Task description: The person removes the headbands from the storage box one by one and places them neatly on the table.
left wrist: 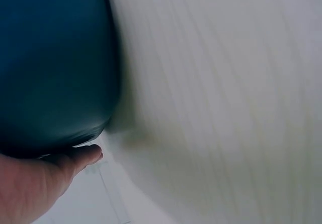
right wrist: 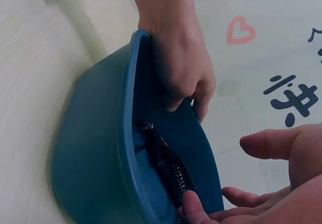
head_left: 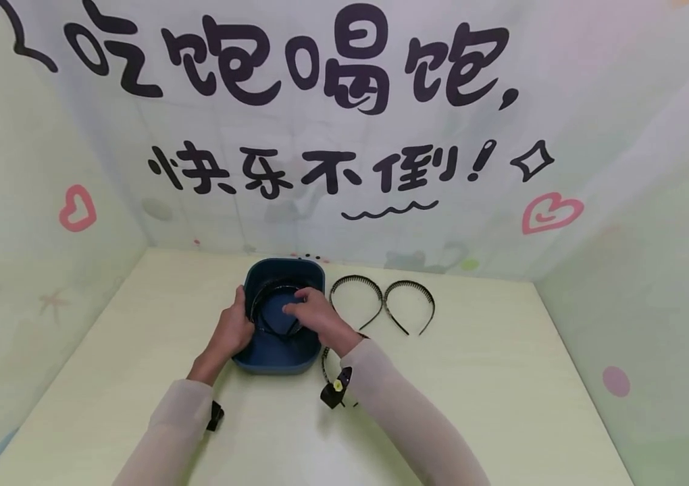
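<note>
Blue bin (head_left: 277, 370) with black headbands (right wrist: 175, 168) inside, a hand at each side

The bin sits on the pale desk (head_left: 472, 412), toward its far edge. The left hand (head_left: 234, 327) grips the bin's left wall. From above, only its back and thumb side show plainly; the right wrist view adds its fingers bent over the rim, some inside the wall and some outside.

The right hand (head_left: 318, 316) reaches in over the opposite rim, open, its thumb and fingers apart. In the right wrist view one fingertip is right at a toothed headband in the bin — whether it touches, I cannot tell. That view also brings out the comb-like teeth, while the head view shows the dark loops bunched together in the bin; I cannot count them.

Only the head view shows the headbands outside the bin: a left headband (head_left: 355, 277) and a right headband (head_left: 409, 283) lie side by side, nearly touching, to the bin's right. A third headband (head_left: 324, 361) lies nearer the person, partly hidden by the right wrist.

The left wrist view holds just the bin's smooth outer wall, part of the left hand against it, and the desk's faint streaks.
</note>
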`<state>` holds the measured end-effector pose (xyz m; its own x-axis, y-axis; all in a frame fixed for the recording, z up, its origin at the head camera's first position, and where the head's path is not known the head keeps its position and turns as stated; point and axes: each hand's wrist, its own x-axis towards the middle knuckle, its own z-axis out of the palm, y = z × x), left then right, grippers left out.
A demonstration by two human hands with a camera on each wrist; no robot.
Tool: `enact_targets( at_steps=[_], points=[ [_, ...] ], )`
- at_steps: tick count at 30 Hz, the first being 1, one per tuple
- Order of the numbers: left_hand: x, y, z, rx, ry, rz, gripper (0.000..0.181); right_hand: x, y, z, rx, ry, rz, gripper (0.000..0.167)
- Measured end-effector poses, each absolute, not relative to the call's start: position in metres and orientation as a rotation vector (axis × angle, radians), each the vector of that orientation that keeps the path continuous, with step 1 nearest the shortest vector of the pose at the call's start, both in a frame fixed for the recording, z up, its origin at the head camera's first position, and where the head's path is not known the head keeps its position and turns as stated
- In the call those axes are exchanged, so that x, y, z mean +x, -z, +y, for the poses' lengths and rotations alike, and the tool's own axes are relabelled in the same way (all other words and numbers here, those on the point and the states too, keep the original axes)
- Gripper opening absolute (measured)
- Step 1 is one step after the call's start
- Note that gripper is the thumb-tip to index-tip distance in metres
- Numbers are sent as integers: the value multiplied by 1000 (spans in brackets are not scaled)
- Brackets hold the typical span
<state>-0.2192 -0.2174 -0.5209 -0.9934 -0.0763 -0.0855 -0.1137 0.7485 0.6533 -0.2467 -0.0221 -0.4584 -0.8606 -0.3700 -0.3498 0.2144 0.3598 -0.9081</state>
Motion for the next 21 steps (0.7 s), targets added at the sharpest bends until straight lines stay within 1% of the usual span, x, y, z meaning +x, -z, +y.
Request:
enact_targets(
  at_steps=[5, 11, 21],
  points=[
    [-224, 518, -215, -147, -1087, 2884, 79, -252, 451, -18, -119, 1583, 2136, 54],
    [-221, 520, -216, -142, -1094, 2853, 79, -254, 454, -18, -102, 1596, 2095, 59],
    [-220, 519, -219, -115, -1085, 2874, 80, -253, 463, -25, -11, 1654, 2062, 48]
  ],
)
